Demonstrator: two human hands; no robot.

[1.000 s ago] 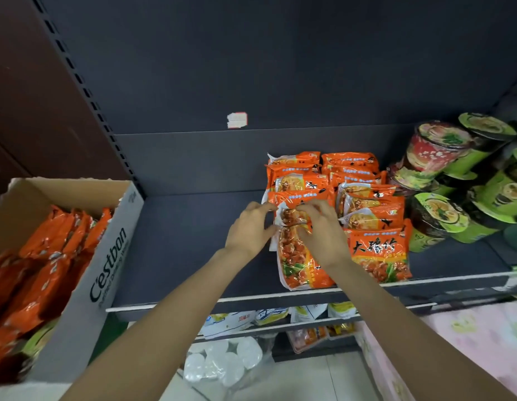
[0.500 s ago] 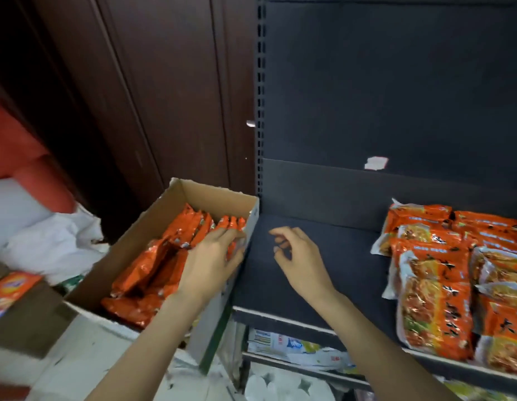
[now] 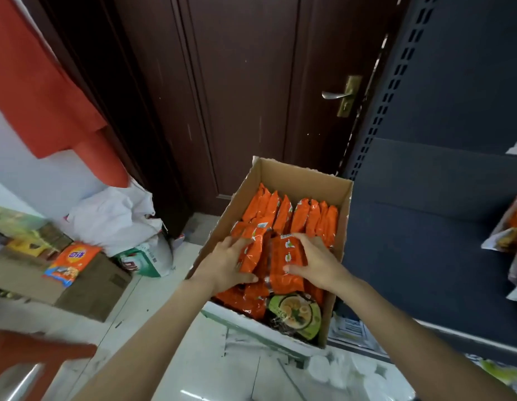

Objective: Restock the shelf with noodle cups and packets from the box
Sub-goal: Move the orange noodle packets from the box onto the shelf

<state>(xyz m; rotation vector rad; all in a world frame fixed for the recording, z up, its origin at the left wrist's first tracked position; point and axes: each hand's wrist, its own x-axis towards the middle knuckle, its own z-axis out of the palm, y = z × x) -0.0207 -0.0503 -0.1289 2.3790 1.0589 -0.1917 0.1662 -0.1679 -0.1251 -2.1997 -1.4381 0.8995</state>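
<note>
Here both hands, left (image 3: 226, 263) and right (image 3: 315, 261), curled round orange noodle packets (image 3: 283, 264) in box (image 3: 298, 175); packet print unreadable.

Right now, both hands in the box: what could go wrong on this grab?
1. The left hand and right hand squeeze several orange packets at once; a loose grip could drop one on the lift.
2. Packets stand tightly packed in the box, so neighbours may drag out too.
3. The noodle cup lies tipped at the near end; pulling packets may shift it.
</note>
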